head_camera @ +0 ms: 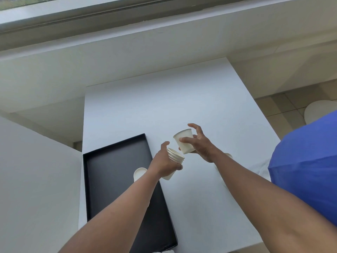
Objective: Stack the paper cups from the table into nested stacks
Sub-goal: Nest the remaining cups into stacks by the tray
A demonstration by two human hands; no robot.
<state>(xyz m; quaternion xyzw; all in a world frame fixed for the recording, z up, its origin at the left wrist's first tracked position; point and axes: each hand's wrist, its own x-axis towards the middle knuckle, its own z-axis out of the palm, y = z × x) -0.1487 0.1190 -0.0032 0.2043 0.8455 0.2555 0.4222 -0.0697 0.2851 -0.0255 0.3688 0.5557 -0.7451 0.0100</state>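
A black tray (116, 172) lies on the left part of a white table (164, 106). On the tray, just left of the person's left forearm, stands a cup (139, 172), seen from above; whether it is one cup or a short stack cannot be told.

The left hand (164, 161) is held above the tray's right edge. Its fingers and thumb curl around a nested stack (175, 157) of several cups, with the rims tilted up and to the right.

Just right of that, the right hand (198, 143) pinches a single cup (184, 141) between thumb and fingers, its other fingers spread loosely. This cup is upright but tilted, its base just above and beside the stack's open mouth, not yet inside it.

Behind the right forearm, part of another cup (228, 155) shows on the table, mostly hidden. A blue sleeve (306, 161) fills the right edge.

The task seems well under way: several cups are already nested. What remains is dropping in the held cup and collecting the hidden one, possibly others out of view.
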